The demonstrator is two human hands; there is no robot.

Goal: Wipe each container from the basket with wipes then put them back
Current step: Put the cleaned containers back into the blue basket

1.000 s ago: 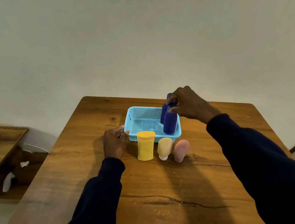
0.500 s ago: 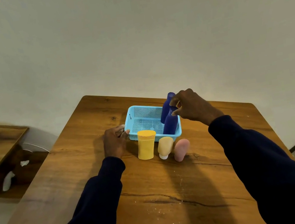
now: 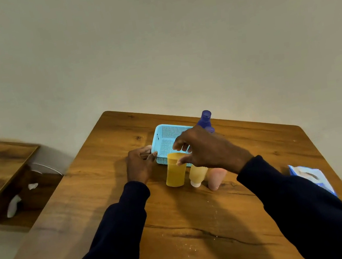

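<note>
While my left hand [image 3: 141,167] curls fingers on the basket [image 3: 172,127] rim, I'd drop the right hand [image 3: 207,150], fingers spread, low round the yellow container [image 3: 174,174], clear of the tan tube [image 3: 197,174].

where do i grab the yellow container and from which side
Pinch the yellow container just under its lid, coming from above: it stands upright, the basket is close behind it and the tan tube crowds its right side. The right hand hovers over its top.
</note>
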